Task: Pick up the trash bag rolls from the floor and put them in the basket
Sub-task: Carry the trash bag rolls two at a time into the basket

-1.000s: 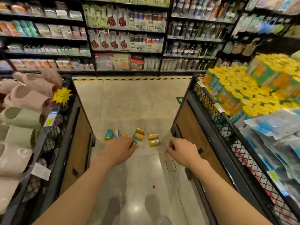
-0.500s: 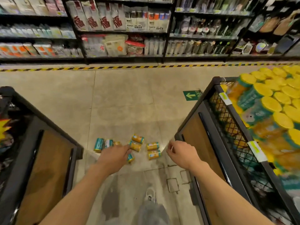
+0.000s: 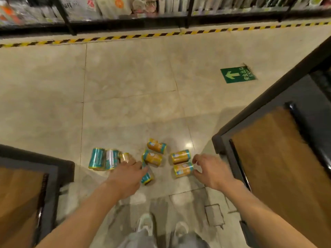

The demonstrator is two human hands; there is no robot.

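Head view: my right hand (image 3: 212, 171), fingers spread, should clamp that nearest orange trash bag roll (image 3: 183, 169) across its sides; left hand (image 3: 128, 174) open.

One head-worn camera is looking steeply down and forward at the tiled floor (image 3: 125, 77), close above both outstretched arms, with store shelves (image 3: 161, 13) crossing the top edge.

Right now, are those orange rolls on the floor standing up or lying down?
Lying down. All four orange rolls rest on their curved sides on the floor tiles, with their round ends facing sideways.
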